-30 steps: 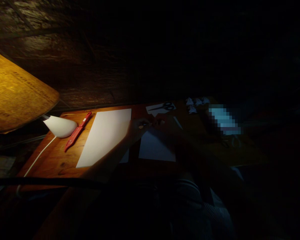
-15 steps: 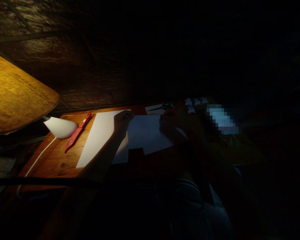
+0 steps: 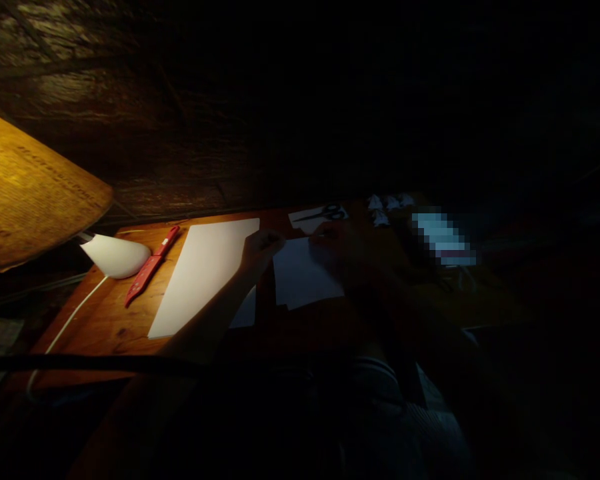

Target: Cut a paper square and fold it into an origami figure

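Left hand (image 3: pixel 261 248): fingers curled at small white paper sheet (image 3: pixel 305 283), grip unclear
Right hand (image 3: pixel 336 241): shadowed, fingers unreadable
Change: sheet narrower, likely folded

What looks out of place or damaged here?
Nothing stands out: left hand and right hand are at the small sheet; big sheet and red cutter lie flat. Farther right is too dark to judge.

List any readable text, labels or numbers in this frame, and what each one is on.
No text here is legible.
Lampshade: rows of print, too blurred to read.
Red cutter: small white mark near its far end, too small to read.
Bright patch on the right: pixelated, unreadable.
Large sheet: no print visible.
Small sheet: no print visible.
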`<state>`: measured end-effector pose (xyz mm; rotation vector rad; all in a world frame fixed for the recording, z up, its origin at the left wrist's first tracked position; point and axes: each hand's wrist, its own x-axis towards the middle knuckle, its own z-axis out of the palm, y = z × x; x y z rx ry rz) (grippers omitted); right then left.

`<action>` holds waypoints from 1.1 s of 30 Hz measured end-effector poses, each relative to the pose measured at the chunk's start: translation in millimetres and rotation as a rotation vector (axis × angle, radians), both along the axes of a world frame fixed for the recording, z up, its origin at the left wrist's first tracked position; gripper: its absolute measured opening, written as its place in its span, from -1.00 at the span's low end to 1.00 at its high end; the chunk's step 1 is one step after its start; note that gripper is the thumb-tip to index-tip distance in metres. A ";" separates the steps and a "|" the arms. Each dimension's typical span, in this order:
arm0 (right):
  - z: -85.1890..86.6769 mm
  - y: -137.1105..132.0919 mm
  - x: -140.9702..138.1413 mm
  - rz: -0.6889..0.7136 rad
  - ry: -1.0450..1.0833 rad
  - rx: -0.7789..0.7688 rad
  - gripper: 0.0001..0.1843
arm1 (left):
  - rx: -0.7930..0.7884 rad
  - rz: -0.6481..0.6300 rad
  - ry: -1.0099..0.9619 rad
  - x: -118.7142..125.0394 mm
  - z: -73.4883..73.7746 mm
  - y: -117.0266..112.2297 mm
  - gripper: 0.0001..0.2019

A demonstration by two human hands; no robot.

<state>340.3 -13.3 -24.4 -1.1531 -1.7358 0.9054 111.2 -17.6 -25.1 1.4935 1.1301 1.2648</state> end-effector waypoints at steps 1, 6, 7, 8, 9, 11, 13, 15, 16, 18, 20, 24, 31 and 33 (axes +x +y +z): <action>-0.6 -0.1 -0.2 0.006 -0.004 -0.006 -0.81 | -0.005 -0.022 0.005 -0.3 -0.9 0.4 -0.82; -1.7 -4.7 -6.7 0.050 -0.020 -0.016 -0.84 | -0.006 -0.116 0.136 0.2 -2.4 0.8 -0.85; -1.6 -6.2 -8.8 0.063 -0.020 -0.007 -0.84 | 0.002 -0.127 0.162 1.1 -2.3 0.0 -0.86; -1.4 -7.8 -10.8 0.067 -0.020 0.006 -0.84 | 0.012 -0.134 0.182 2.0 -2.2 -0.9 -0.87; -1.0 -9.4 -12.6 0.065 -0.023 0.018 -0.84 | 0.022 -0.136 0.195 2.9 -2.4 -1.7 -0.87; 0.6 -12.5 -15.6 0.043 -0.043 0.035 -0.85 | 0.045 -0.131 0.209 3.7 -3.2 -2.6 -0.89; 2.8 -15.3 -17.4 0.021 -0.067 0.041 -0.86 | 0.070 -0.126 0.221 3.2 -4.2 -2.3 -0.91; 5.2 -17.6 -18.2 0.029 -0.070 0.044 -0.86 | 0.085 -0.130 0.239 1.8 -4.3 -1.3 -0.92; 6.2 -18.3 -18.4 0.042 -0.067 0.048 -0.86 | 0.083 -0.135 0.249 1.0 -3.7 -0.8 -0.93; 7.2 -18.7 -18.5 0.069 -0.057 0.053 -0.86 | 0.064 -0.153 0.260 -0.4 -1.7 -0.3 -0.93; 6.6 -17.5 -18.0 0.072 -0.045 0.054 -0.86 | 0.042 -0.178 0.250 -1.5 0.7 0.0 -0.93; 4.7 -12.1 -12.8 0.038 -0.010 0.049 -0.87 | 0.025 -0.169 0.203 -4.5 2.6 2.7 -0.91; 16.2 -5.7 9.7 -0.032 -0.030 0.063 -0.80 | -0.024 -0.074 0.118 -11.9 10.9 4.4 -0.90; 16.6 -3.5 13.6 -0.049 -0.009 0.053 -0.75 | -0.040 -0.070 0.112 -11.7 14.8 2.5 -0.90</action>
